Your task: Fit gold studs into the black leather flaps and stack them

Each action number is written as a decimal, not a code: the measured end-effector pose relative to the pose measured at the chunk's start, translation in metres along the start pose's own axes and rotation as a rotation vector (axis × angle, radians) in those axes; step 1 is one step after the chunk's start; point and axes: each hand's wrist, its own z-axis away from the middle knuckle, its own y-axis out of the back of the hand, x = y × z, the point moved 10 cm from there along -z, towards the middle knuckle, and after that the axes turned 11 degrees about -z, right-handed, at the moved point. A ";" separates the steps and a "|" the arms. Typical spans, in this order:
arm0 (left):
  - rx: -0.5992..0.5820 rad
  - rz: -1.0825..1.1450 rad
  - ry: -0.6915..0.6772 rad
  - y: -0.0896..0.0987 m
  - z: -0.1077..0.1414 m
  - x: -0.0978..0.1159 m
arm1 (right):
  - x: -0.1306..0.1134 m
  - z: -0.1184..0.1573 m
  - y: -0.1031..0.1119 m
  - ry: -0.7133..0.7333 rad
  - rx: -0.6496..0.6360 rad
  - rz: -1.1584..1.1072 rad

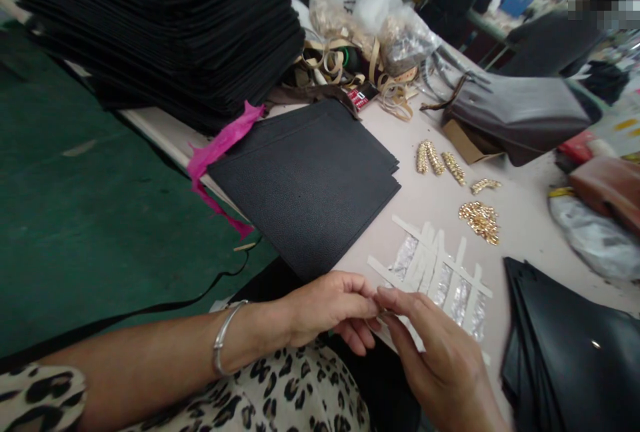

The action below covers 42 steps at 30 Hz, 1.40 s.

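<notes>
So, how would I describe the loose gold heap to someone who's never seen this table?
On the pale table, find the black sheets at the picture's lower right. Up and left of them, just beyond the white strips, lies the heap of small gold pieces. It spreads loosely; the gold clusters beyond it form narrow rows.

No legible text; no readable numbers

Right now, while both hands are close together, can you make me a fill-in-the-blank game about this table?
1. Near the left hand and right hand, a silver bracelet circles the ____ wrist.
2. The torn strip beside the black textured sheets is bright ____.
3. The small metal pieces heaped on the table are shiny ____.

Missing words: left; pink; gold.
</notes>
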 end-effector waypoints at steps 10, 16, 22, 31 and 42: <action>0.008 0.042 0.042 -0.001 -0.001 0.001 | -0.015 -0.006 -0.006 0.049 -0.091 0.041; -0.007 0.109 0.042 -0.002 -0.001 0.001 | -0.019 -0.012 -0.014 0.061 -0.196 0.052; -0.033 0.088 0.050 0.003 0.009 0.002 | -0.017 -0.030 -0.016 0.051 -0.206 -0.175; -0.039 0.152 -0.008 0.031 0.043 0.015 | 0.006 -0.063 -0.061 -0.270 -0.354 -0.728; 0.543 0.238 -0.221 0.128 0.113 0.026 | 0.057 -0.144 -0.074 -0.385 -0.097 -0.480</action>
